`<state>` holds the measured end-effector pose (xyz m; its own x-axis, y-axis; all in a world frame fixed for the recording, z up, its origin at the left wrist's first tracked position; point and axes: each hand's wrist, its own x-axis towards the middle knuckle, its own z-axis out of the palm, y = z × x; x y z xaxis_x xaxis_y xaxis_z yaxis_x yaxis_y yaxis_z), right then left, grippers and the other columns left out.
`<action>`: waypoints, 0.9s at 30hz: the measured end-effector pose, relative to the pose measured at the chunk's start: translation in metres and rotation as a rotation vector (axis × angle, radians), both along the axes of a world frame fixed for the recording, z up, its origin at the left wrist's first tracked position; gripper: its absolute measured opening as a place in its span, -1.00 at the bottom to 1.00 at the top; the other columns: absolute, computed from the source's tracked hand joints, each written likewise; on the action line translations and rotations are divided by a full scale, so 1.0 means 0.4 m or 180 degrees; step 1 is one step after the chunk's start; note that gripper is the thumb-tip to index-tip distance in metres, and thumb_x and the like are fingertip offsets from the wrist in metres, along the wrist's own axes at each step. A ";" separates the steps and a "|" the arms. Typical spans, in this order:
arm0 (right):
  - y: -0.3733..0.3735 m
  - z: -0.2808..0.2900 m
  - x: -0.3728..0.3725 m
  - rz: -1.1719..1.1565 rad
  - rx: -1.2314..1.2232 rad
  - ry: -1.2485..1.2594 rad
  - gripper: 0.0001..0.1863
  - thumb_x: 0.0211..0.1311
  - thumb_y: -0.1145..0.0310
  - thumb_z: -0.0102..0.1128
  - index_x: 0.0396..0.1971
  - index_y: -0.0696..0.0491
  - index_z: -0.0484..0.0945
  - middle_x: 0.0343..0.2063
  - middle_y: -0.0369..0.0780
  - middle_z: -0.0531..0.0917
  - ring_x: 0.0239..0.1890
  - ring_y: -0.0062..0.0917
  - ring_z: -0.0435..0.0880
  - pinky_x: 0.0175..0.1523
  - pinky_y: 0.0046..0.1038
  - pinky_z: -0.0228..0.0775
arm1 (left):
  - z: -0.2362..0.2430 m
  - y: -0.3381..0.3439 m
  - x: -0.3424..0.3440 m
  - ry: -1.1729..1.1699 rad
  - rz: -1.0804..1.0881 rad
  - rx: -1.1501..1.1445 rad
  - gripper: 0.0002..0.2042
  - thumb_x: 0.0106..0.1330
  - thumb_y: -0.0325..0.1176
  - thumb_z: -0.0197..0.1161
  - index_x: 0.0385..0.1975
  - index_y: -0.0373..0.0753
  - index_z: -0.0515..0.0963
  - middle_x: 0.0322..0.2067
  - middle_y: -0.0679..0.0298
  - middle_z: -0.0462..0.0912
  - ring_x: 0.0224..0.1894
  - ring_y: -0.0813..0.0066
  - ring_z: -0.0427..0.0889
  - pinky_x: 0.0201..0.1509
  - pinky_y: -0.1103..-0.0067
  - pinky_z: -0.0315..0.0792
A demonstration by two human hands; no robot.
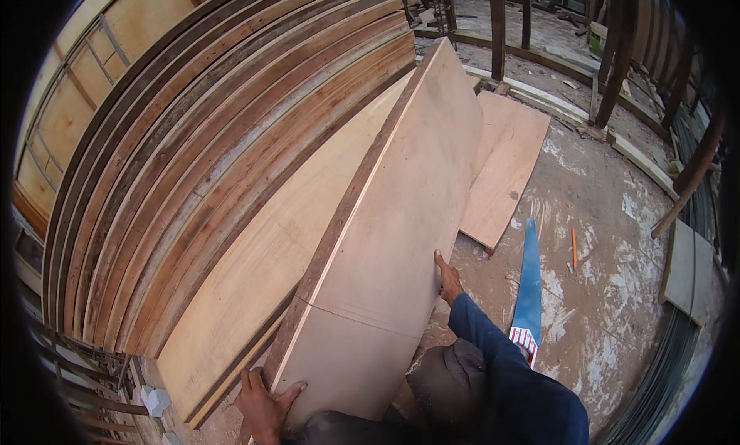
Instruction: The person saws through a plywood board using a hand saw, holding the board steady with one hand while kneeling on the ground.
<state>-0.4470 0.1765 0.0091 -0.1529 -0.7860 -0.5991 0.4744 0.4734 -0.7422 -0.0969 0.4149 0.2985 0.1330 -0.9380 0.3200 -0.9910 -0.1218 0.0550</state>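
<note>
A long plywood panel (393, 206) with a dark wooden batten (347, 206) along its left edge stands tilted in front of me. My left hand (266, 405) grips its near left corner, thumb on the face and fingers over the battened side. At the right edge, my right hand (447, 279) is closed on the panel with its thumb up; most of its fingers are hidden. A curved line crosses the near part of the face. To the right of my right forearm, a blue-bladed handsaw (528, 283) lies on the ground, and beyond it an orange pencil (574, 248).
Other plywood panels (270, 268) lie to the left, beside a row of curved wooden boards (223, 137). A smaller plywood piece (509, 160) lies past the panel. Wooden posts (497, 29) stand at the back, and dark bundled rods (655, 376) run along the right.
</note>
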 end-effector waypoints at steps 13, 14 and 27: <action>-0.104 -0.001 0.241 0.0525 -0.0066 -0.0260 0.48 -0.06 -0.54 0.26 0.44 0.42 -0.20 0.42 0.26 0.07 0.46 0.10 0.11 0.44 0.19 -0.04 | 0.075 0.065 0.144 0.0124 0.0219 -0.0468 -0.26 -0.29 0.01 0.67 -0.21 -0.38 0.48 -0.37 0.04 0.51 -0.32 -0.02 0.54 -0.23 0.28 0.45; -0.123 -0.007 0.244 0.0630 -0.0026 -0.0161 0.48 -0.06 -0.55 0.24 0.42 0.45 -0.18 0.41 0.26 0.09 0.47 0.08 0.10 0.45 0.14 -0.02 | 0.086 0.038 0.149 -0.0003 0.0205 -0.0426 -0.24 -0.31 0.04 0.67 -0.20 -0.39 0.48 -0.36 0.06 0.50 -0.32 -0.03 0.55 -0.26 0.26 0.44; -0.159 -0.165 0.005 -0.0503 0.0325 0.0471 0.08 0.14 -0.31 0.28 0.24 0.44 0.25 0.03 0.12 0.54 -0.04 -0.16 0.63 -0.10 -0.16 0.53 | -0.026 0.016 0.228 0.0106 0.0397 -0.0173 -0.32 -0.27 -0.08 0.69 -0.24 -0.40 0.50 -0.37 0.03 0.52 -0.32 0.00 0.51 -0.23 0.25 0.42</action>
